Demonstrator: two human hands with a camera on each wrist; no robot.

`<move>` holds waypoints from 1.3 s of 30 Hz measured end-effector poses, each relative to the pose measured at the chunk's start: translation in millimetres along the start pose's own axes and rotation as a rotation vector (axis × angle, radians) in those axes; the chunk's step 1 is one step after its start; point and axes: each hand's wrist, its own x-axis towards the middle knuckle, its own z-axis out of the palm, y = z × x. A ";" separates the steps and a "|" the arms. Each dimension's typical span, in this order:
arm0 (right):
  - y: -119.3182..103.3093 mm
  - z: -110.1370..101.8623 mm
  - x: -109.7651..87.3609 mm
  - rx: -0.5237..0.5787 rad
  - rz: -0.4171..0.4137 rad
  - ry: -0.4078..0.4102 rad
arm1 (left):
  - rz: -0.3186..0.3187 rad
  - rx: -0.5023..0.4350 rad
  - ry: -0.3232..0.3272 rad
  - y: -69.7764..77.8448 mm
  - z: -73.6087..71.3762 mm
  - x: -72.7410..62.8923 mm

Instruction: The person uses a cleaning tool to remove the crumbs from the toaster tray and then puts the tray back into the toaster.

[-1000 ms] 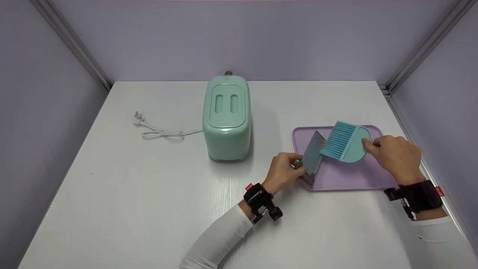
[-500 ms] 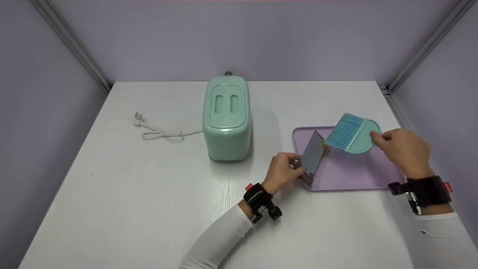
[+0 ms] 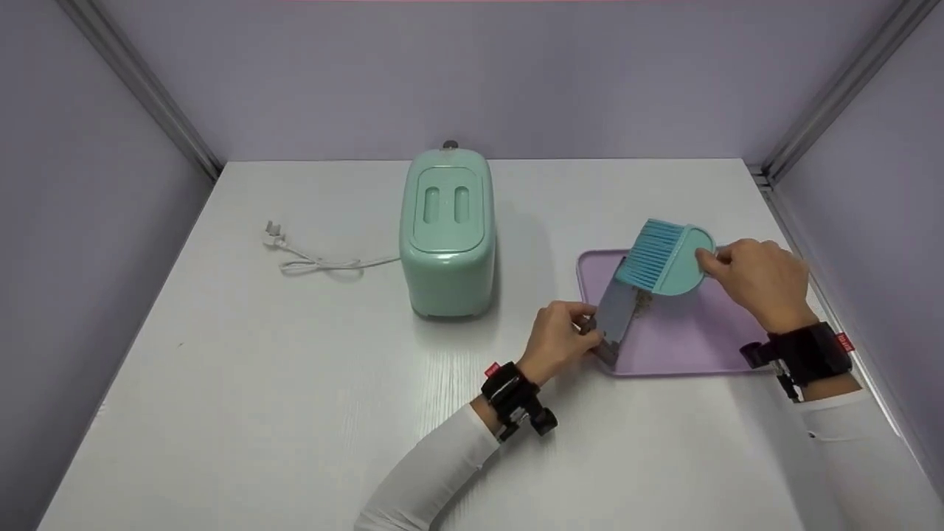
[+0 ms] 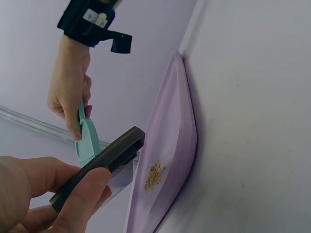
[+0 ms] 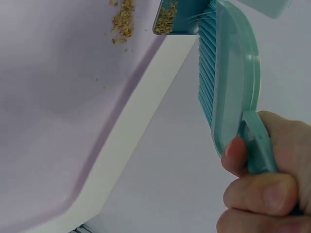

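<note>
My left hand (image 3: pixel 558 341) pinches the dark end of a thin grey metal crumb tray (image 3: pixel 616 313), tilted over the left side of a purple serving tray (image 3: pixel 700 346). Brown crumbs (image 5: pixel 166 18) lie on the metal. More crumbs (image 4: pixel 154 175) are piled on the purple surface beside it. My right hand (image 3: pixel 763 284) grips the handle of a teal hand brush (image 3: pixel 682 265). Its blue bristles (image 5: pixel 206 73) reach over the far end of the crumb tray; whether they touch it I cannot tell. The brush covers that end in the head view.
A mint-green toaster (image 3: pixel 450 236) with a closed lid stands at mid-table, left of my left hand. Its white cord and plug (image 3: pixel 317 262) lie to its left. Panel walls (image 3: pixel 472 81) enclose the white table (image 3: pixel 280 383) at the back and sides.
The brush first moved right and away from me, off the crumb tray, baring crumbs on the purple tray. It then came back left over the crumb tray's far end. My left hand stays put.
</note>
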 end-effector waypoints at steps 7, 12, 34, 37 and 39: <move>9.2 5.7 -2.9 -0.040 -0.018 0.004 | -0.003 -0.007 0.003 0.7 -1.5 0.1; 18.5 6.7 -6.9 -0.051 0.002 -0.017 | -0.021 -0.016 0.012 1.5 -2.7 0.2; 45.9 -2.6 -19.1 0.042 0.140 -0.126 | -0.018 -0.027 0.007 0.6 -3.4 0.1; 42.1 -4.7 -17.0 0.082 0.166 -0.122 | -0.031 -0.046 0.007 0.5 -3.3 0.2; 37.3 -4.8 -15.1 0.100 0.178 -0.107 | -0.035 -0.056 0.006 0.5 -3.0 0.2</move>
